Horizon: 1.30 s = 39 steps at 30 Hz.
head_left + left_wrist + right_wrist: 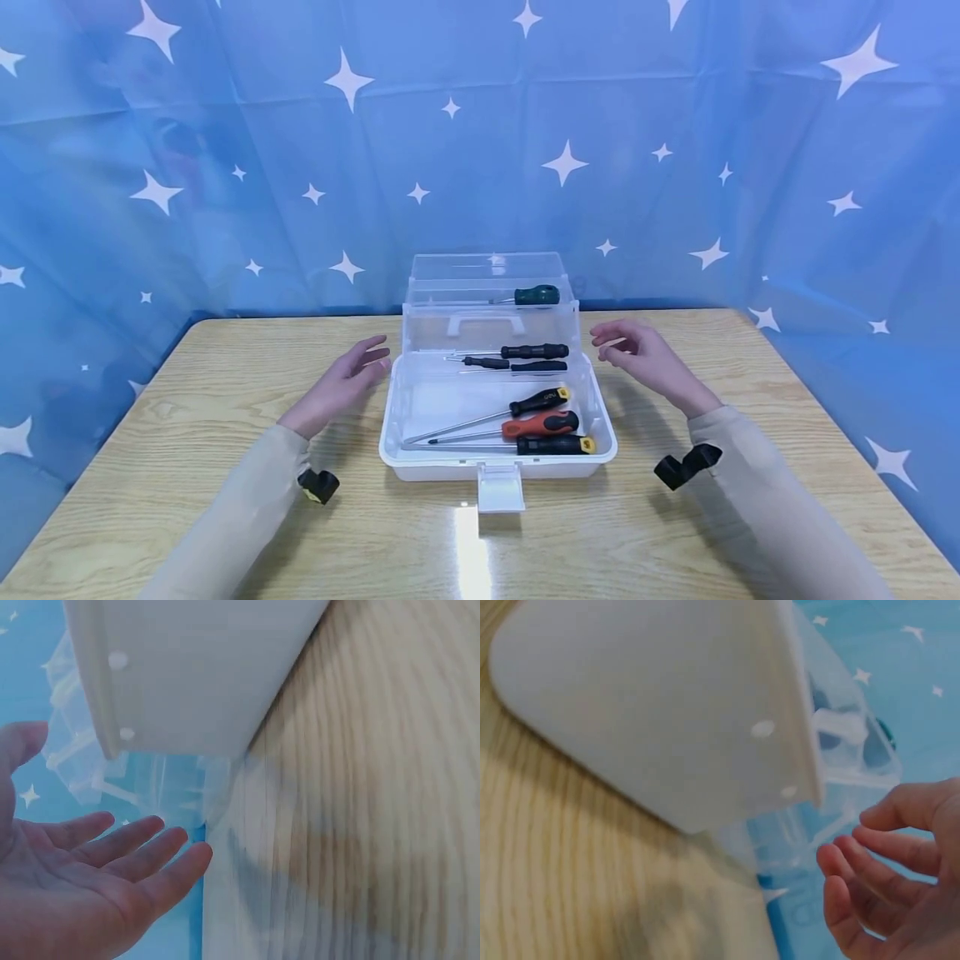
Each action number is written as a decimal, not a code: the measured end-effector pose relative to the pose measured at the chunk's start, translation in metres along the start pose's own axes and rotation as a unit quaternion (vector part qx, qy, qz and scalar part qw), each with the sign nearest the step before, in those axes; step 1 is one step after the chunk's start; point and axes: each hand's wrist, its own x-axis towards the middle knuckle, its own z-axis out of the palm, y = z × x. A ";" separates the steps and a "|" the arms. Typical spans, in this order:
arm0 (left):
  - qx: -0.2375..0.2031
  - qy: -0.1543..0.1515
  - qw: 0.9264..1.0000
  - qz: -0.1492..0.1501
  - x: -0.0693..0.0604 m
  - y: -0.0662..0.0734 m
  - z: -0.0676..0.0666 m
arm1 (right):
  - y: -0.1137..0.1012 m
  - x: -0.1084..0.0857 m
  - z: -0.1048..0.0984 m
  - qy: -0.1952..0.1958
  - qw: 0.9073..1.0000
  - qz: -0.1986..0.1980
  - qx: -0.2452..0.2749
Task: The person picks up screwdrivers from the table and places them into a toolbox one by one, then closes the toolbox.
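Note:
A white plastic toolbox (pixel 397 473) stands with its clear lid (pixel 487 267) raised and its front latch (pixel 501 490) hanging down. In its base lie a black-and-yellow screwdriver (pixel 540 401), a red-and-black screwdriver (pixel 542 424) and a thicker black-and-yellow screwdriver (pixel 557 446). Behind them, on the clear trays, are slim black screwdrivers (pixel 535 352) and a green-handled screwdriver (pixel 537 295). My left hand (pixel 348 379) hovers beside the box's left side, fingers spread in the left wrist view. On the right, my right hand (pixel 641 358) hangs near the rear corner, fingers loosely bent around nothing.
The box sits on a wood-grain table (pixel 247 375). A blue curtain (pixel 480 167) with white stars hangs behind the table and along both sides. Each sleeve bears a black wrist mount, one (pixel 318 486) on the left and one (pixel 687 467) on the right.

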 end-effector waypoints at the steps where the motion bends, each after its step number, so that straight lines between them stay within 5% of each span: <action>1: -0.002 -0.001 1.000 -0.001 0.001 -0.001 -0.001 | 0.002 0.000 0.001 0.001 1.000 0.004 0.001; 9: 0.016 0.009 0.999 -0.038 0.015 -0.005 -0.004 | 0.014 -0.002 0.008 0.029 0.999 -0.001 0.028; 23: 0.040 0.016 0.998 -0.053 0.062 -0.001 0.004 | 0.026 -0.002 0.018 0.012 0.999 0.031 0.030; 39: 0.063 -0.014 0.996 -0.055 0.082 -0.008 0.007 | 0.020 0.022 0.019 0.011 0.999 0.036 -0.018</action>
